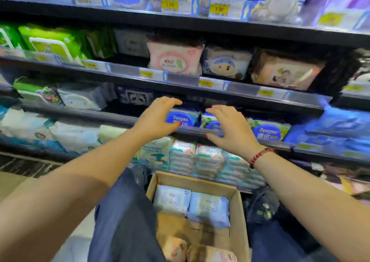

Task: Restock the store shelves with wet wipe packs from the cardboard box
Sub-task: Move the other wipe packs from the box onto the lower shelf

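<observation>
With the cardboard box (238,201) kept close below you for reach, your left hand (158,115) cups a Deeyeo pack (183,118), grip unclear, while your right hand (230,127) hovers spread open, likely squaring it up.

Your left hand (158,117) is covering one end of a blue pack (183,117); whether it is gripping is unclear. Your right hand (230,127) is hiding most of the next pack (210,121). The bottom edge is cutting off the box (239,211). Blur is smearing the price tags (265,92).
</observation>
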`<state>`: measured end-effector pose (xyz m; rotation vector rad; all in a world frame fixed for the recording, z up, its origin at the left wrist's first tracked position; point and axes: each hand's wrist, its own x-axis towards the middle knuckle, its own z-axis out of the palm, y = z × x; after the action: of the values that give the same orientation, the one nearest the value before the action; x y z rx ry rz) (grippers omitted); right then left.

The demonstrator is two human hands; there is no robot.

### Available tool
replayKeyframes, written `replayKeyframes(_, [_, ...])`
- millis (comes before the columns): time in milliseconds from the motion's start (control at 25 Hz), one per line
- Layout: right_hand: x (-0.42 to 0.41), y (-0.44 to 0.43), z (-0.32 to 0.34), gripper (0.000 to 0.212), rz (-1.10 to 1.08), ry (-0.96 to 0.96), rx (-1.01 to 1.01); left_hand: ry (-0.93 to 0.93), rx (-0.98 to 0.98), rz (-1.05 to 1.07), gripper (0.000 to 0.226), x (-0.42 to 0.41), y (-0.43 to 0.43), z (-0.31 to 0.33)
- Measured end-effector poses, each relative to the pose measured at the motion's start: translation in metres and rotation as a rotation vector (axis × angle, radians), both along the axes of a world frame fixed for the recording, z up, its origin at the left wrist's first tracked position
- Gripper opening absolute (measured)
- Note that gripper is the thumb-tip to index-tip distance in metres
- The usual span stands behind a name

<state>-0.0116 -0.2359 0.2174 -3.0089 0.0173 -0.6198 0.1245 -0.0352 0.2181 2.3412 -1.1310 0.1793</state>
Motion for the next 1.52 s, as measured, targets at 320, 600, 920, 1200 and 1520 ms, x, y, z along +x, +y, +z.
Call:
replayKeyframes(320, [-0.044,-0.004,-0.114,0.065,-0.096,0.171,0.238,0.161,0.199,-0.027,0.063,-0.042,-0.002,-0.119])
replayKeyframes(600, [-0.051,-0.023,-0.232,0.067,-0.299,0.446,0.453,0.423,0.349,0.097,0.068,-0.035,-0.001,-0.233])
replayKeyframes(920, [-0.055,-0.038,-0.356,0.075,-0.533,0.777,0.571,0.618,0.443,0.274,0.082,-0.019,0.001,-0.35])
replayKeyframes(1200, [-0.055,-0.049,-0.424,0.093,-0.651,0.776,0.794,0.736,0.481,0.351,0.097,-0.003,0.008,-0.421])
replayKeyframes(1520, [-0.044,-0.063,-0.474,0.11,-0.572,0.687,1.189,0.979,0.283,0.511,0.097,0.02,-0.014,-0.449])
